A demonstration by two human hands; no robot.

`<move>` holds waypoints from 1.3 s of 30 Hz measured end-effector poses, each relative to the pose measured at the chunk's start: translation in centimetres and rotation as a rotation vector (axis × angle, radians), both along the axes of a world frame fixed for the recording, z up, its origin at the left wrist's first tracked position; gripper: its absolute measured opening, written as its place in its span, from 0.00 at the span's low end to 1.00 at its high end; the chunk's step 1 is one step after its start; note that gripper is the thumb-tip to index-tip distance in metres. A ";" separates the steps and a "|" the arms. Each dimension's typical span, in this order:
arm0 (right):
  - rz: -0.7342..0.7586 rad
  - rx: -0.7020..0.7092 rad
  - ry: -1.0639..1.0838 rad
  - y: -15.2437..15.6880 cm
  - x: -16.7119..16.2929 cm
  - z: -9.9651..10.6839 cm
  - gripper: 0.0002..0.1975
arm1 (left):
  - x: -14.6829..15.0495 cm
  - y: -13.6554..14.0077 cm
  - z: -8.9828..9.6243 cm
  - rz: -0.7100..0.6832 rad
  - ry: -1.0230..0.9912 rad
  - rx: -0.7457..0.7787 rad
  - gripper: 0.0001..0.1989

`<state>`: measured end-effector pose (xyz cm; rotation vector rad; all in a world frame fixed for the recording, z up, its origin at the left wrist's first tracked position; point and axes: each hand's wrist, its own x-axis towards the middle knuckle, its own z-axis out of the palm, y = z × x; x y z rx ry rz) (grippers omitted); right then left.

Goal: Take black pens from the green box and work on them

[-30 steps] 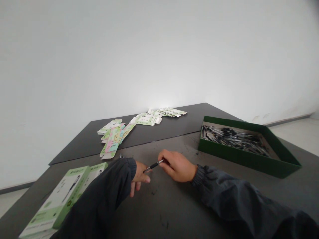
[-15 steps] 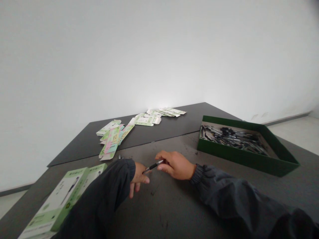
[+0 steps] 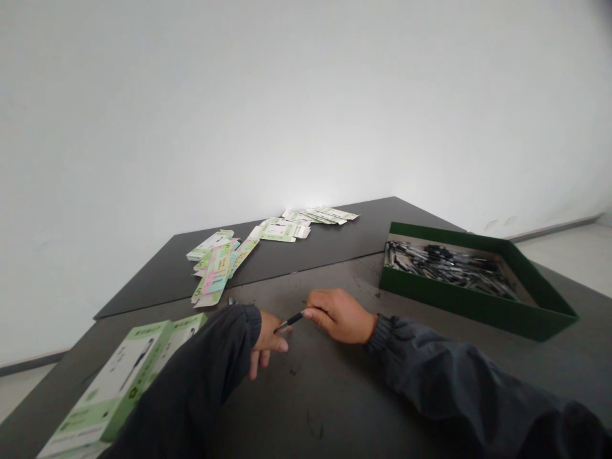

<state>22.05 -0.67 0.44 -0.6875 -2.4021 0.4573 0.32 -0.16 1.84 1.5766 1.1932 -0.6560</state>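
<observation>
A slim pen with a black grip and a clear barrel spans the gap between my hands, slanting up to the right. My left hand holds its barrel end between the fingers, with the thumb and lower fingers showing loosely below. My right hand is closed in a pinch over the writing end, so the tip is hidden. Both hands are just above the dark table. Green-and-white pen boxes lie beside my left forearm, partly covered by the sleeve.
On the right stands a dark green open box holding many loose pens. Flat green-and-white cartons lie along the back of the table. Pink, yellow and green printed cartons overlap at the left. A pale wall rises behind.
My right fingers, apart around the pen's tip before, have closed over that end. My left hand and the pen have hardly moved.
</observation>
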 end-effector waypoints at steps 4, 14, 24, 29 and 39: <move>0.000 -0.054 0.031 -0.2 0.1 -0.1 0.09 | 0.1 0.0 0.2 -0.010 0.026 0.001 0.31; 0.020 0.042 -0.005 0.0 -0.1 -0.1 0.14 | 0.4 0.0 0.3 -0.021 0.028 -0.023 0.30; 0.031 0.009 0.038 -0.2 0.1 -0.1 0.10 | 0.0 0.1 0.1 -0.010 0.001 -0.024 0.32; 0.043 0.025 0.013 0.0 0.1 0.0 0.11 | -0.3 0.2 -0.3 0.000 -0.013 -0.047 0.32; 0.008 -0.299 0.221 -0.3 -0.7 -1.3 0.15 | 0.5 0.1 0.6 0.001 0.067 0.219 0.31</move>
